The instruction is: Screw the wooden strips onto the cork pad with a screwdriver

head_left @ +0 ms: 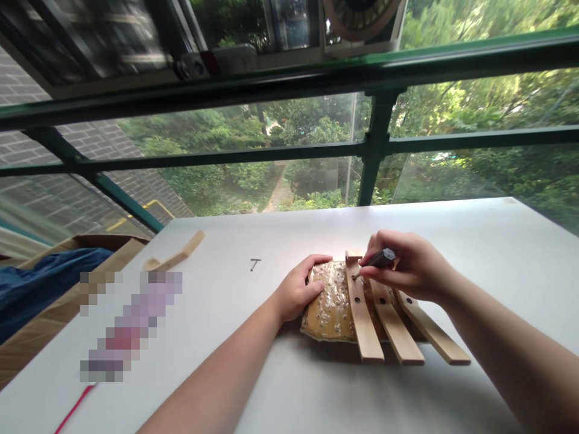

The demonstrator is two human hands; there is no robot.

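A brown block wrapped in clear tape (332, 307), its top dotted with small holes, lies on the table. My left hand (298, 288) grips its left end, thumb on top and fingers over the far edge. Three pale curved wooden pieces lie across the block: the left one (367, 328), the middle one (402, 343) and the right one (438, 340). Each shows a dark round screw or hole. In my right hand (411, 262), closed around its dark handle, is a screwdriver (382, 259). Its tip points down at the upper hole of the left wooden piece.
Two loose screws (255, 263) lie on the white table (226, 325). Another curved wooden piece (183, 254) is at the far left. A pixelated item with a red cord (75, 407) lies left. An open cardboard box (129, 256) stands beside the table; a green railing (271, 158) runs behind.
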